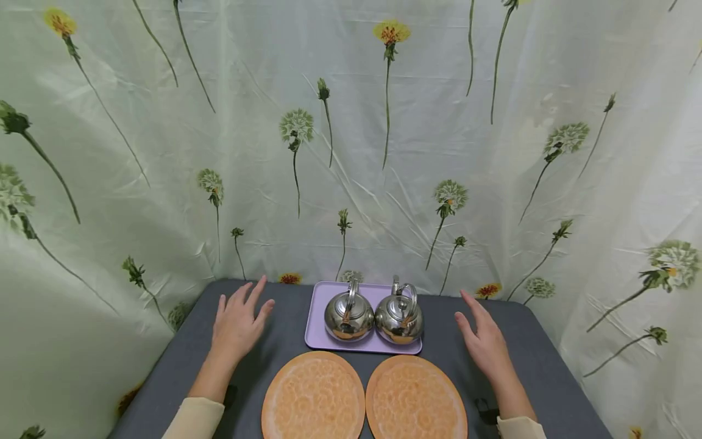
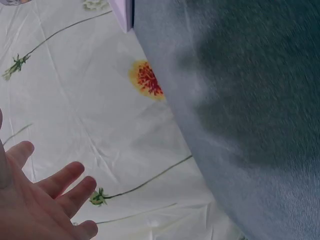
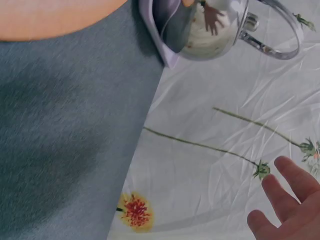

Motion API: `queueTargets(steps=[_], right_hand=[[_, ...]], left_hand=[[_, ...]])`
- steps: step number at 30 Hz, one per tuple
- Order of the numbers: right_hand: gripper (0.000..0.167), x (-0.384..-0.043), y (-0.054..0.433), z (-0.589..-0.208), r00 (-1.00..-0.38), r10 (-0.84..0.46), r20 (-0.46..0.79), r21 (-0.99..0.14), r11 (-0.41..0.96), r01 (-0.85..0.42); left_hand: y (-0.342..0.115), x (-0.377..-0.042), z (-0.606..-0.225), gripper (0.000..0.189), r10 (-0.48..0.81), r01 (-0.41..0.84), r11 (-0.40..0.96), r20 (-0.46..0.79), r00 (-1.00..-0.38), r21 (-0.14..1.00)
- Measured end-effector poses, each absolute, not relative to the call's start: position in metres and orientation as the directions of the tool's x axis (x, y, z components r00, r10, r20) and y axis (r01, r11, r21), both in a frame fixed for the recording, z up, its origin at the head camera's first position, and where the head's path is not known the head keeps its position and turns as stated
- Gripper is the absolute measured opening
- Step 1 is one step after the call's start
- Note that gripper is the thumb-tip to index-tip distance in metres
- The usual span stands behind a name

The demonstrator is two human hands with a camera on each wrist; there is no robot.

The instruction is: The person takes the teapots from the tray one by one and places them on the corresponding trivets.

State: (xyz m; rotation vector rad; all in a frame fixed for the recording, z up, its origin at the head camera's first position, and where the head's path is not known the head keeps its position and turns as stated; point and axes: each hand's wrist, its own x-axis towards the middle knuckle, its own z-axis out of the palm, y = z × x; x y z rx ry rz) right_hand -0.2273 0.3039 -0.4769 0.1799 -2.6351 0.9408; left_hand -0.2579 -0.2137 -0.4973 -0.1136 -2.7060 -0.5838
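Two shiny steel kettles stand side by side on a light purple tray (image 1: 315, 332) at the back of the table. The left kettle (image 1: 348, 317) has its handle raised over the lid, as does the right kettle (image 1: 400, 320). My left hand (image 1: 238, 323), fingers spread and holding nothing, hovers left of the tray. To the tray's right, my right hand (image 1: 485, 338) is also empty with fingers extended. In the right wrist view, one kettle (image 3: 215, 30) shows a reflection of a hand, well away from my fingers (image 3: 280, 197).
Two round orange mats lie at the near side: the left mat (image 1: 314, 396) and the right mat (image 1: 417, 399) meet at their edges. A grey cloth covers the table (image 1: 526, 353). Behind it hangs a pale curtain (image 1: 351, 122) with printed dandelions.
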Motion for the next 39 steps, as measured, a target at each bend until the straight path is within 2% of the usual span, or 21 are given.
queueTargets(steps=[10, 20, 31, 39], right_hand=[[0.056, -0.232, 0.286, -0.475, -0.934, 0.006, 0.358, -0.647, 0.723, -0.243], [0.063, -0.237, 0.267, -0.478, -0.957, 0.013, 0.290, -0.766, 0.603, -0.224], [0.062, -0.252, 0.244, -0.486, -0.967, -0.004, 0.257, -0.828, 0.515, -0.222], [0.058, -0.254, 0.236, -0.492, -0.972, 0.006, 0.233, -0.843, 0.499, -0.199]], left_hand=[[-0.205, -0.258, -0.501, 0.065, 0.010, 0.164, 0.902, 0.361, -0.933, 0.400], [-0.202, -0.263, -0.508, 0.066, 0.031, 0.150, 0.881, 0.262, -0.965, 0.448], [-0.197, -0.270, -0.521, 0.067, 0.057, 0.136, 0.853, 0.170, -0.984, 0.503], [-0.190, -0.270, -0.525, 0.059, 0.102, 0.159, 0.837, 0.137, -0.985, 0.523]])
